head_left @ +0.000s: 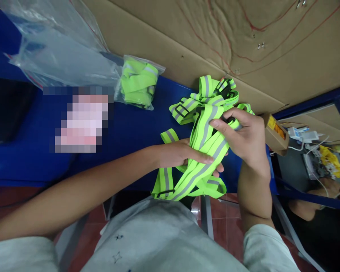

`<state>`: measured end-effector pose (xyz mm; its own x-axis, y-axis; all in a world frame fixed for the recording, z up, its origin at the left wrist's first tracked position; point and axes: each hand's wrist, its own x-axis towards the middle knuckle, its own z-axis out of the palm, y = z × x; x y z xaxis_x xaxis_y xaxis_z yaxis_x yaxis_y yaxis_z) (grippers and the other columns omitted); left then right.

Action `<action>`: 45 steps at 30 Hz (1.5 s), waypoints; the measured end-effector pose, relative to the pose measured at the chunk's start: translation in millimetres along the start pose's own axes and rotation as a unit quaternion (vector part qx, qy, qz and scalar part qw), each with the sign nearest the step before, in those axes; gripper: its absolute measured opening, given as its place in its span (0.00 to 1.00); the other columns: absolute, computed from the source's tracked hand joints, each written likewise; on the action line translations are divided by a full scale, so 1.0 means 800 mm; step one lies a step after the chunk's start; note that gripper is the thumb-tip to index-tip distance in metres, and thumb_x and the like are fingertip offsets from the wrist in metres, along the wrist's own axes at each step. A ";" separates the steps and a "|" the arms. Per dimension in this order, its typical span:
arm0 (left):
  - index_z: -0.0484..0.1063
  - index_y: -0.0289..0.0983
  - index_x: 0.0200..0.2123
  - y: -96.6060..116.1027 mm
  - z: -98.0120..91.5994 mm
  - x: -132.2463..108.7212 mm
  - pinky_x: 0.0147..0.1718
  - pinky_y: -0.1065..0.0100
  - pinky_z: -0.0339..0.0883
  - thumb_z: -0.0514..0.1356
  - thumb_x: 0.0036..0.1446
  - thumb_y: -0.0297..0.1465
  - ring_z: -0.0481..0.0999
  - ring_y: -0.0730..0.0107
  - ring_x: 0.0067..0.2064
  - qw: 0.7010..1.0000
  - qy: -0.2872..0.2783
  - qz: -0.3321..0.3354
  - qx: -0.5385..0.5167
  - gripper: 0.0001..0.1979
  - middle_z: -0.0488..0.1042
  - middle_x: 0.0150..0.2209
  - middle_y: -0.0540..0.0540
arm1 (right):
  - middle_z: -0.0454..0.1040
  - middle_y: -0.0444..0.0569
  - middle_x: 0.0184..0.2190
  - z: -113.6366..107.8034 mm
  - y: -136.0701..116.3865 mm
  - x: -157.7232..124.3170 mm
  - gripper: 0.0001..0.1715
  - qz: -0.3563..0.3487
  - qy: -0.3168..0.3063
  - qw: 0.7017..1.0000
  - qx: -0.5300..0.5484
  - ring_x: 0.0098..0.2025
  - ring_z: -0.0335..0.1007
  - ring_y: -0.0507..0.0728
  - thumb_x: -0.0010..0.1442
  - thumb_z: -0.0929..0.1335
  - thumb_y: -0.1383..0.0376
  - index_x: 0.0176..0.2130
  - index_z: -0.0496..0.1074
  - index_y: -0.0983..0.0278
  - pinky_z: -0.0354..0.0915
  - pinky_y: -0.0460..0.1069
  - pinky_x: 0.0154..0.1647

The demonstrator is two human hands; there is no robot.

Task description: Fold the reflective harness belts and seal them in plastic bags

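Note:
A folded bundle of neon yellow-green reflective straps (198, 166) with grey stripes hangs between my hands over the table's near edge. My left hand (195, 155) is wrapped round the middle of the bundle, thumb on top and fingertips showing beneath. Higher up, my right hand (240, 132) pinches the upper end of the same straps between thumb and fingers, close to a black plastic piece. Loose ends with a black slider buckle (166, 193) dangle below. Just behind the hands lies a pile of similar straps (206, 90) with black buckles.
A clear zip bag of folded green straps (138, 81) lies on the blue table (127, 132). Large clear plastic bags (68, 56) are at the back left, near a blurred-out item (83, 121). A small cardboard box (276, 134) stands right. Another person's arm (306, 206) shows at far right.

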<state>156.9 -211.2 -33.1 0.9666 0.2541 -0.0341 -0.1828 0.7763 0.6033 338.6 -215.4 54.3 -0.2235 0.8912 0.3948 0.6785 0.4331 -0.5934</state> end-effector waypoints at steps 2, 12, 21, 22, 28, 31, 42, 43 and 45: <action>0.77 0.39 0.55 0.000 -0.002 -0.001 0.51 0.56 0.77 0.70 0.61 0.33 0.84 0.60 0.48 0.999 -0.021 -0.017 0.042 0.19 0.83 0.45 0.43 | 0.70 0.40 0.24 -0.003 -0.001 0.004 0.17 -0.005 -0.027 1.000 -0.008 0.25 0.61 0.51 0.63 0.77 0.55 0.30 0.72 0.60 0.59 0.50 0.26; 0.77 0.38 0.54 -0.006 -0.006 0.006 0.53 0.64 0.74 0.61 0.70 0.42 0.81 0.66 0.48 0.975 -0.044 0.019 0.218 0.17 0.81 0.43 0.44 | 0.74 0.42 0.28 0.003 -0.013 0.015 0.19 0.013 -0.092 0.996 -0.007 0.29 0.66 0.53 0.62 0.77 0.49 0.32 0.73 0.58 0.65 0.51 0.33; 0.77 0.38 0.52 -0.008 -0.011 0.006 0.49 0.66 0.71 0.68 0.64 0.40 0.79 0.67 0.45 0.978 -0.006 -0.011 0.208 0.17 0.79 0.40 0.47 | 0.71 0.40 0.21 0.006 0.013 0.005 0.24 0.013 -0.054 0.997 0.046 0.25 0.66 0.51 0.61 0.76 0.47 0.26 0.74 0.61 0.63 0.47 0.26; 0.77 0.38 0.51 -0.006 -0.009 0.006 0.49 0.66 0.71 0.67 0.65 0.41 0.79 0.67 0.45 0.977 -0.003 -0.021 0.211 0.17 0.79 0.40 0.47 | 0.71 0.40 0.21 0.010 0.017 0.000 0.24 0.008 -0.008 0.999 0.041 0.25 0.66 0.51 0.61 0.77 0.48 0.26 0.74 0.61 0.63 0.47 0.26; 0.78 0.36 0.46 -0.004 -0.006 0.005 0.56 0.63 0.70 0.56 0.72 0.48 0.79 0.65 0.47 0.960 -0.017 -0.021 0.280 0.21 0.79 0.40 0.45 | 0.79 0.47 0.41 0.028 0.035 -0.022 0.26 -0.035 0.018 0.997 0.059 0.38 0.77 0.56 0.64 0.75 0.46 0.54 0.76 0.57 0.75 0.51 0.36; 0.76 0.36 0.47 -0.005 -0.010 0.006 0.55 0.64 0.70 0.53 0.73 0.45 0.79 0.65 0.48 0.947 -0.007 -0.027 0.320 0.20 0.79 0.41 0.45 | 0.78 0.50 0.51 0.023 0.042 -0.026 0.22 -0.089 -0.023 0.996 0.022 0.52 0.77 0.61 0.70 0.71 0.51 0.59 0.76 0.54 0.77 0.56 0.50; 0.77 0.35 0.46 0.005 -0.006 0.001 0.59 0.65 0.68 0.55 0.71 0.35 0.79 0.66 0.52 0.906 -0.066 -0.017 0.418 0.13 0.81 0.48 0.43 | 0.70 0.62 0.67 0.022 0.047 -0.034 0.61 -0.049 -0.405 0.912 0.036 0.63 0.74 0.69 0.62 0.71 0.36 0.76 0.53 0.66 0.74 0.59 0.60; 0.78 0.35 0.44 0.005 -0.005 0.001 0.59 0.65 0.68 0.55 0.71 0.35 0.78 0.65 0.53 0.905 -0.064 -0.017 0.420 0.13 0.81 0.49 0.43 | 0.71 0.61 0.66 0.024 0.048 -0.034 0.59 -0.047 -0.407 0.911 0.047 0.62 0.74 0.68 0.62 0.71 0.36 0.76 0.55 0.65 0.74 0.58 0.60; 0.78 0.34 0.40 0.007 -0.005 0.001 0.59 0.64 0.68 0.54 0.72 0.36 0.79 0.64 0.53 0.906 -0.062 -0.014 0.419 0.16 0.81 0.48 0.42 | 0.72 0.60 0.65 0.025 0.049 -0.032 0.58 -0.049 -0.386 0.919 0.058 0.62 0.74 0.68 0.61 0.72 0.36 0.74 0.58 0.64 0.73 0.59 0.60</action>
<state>155.9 -204.6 -32.7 0.9908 0.1350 -0.0004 -0.0074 0.0573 0.9983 356.7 -218.9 6.6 -0.7402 0.6582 -0.1375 0.5587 0.4882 -0.6705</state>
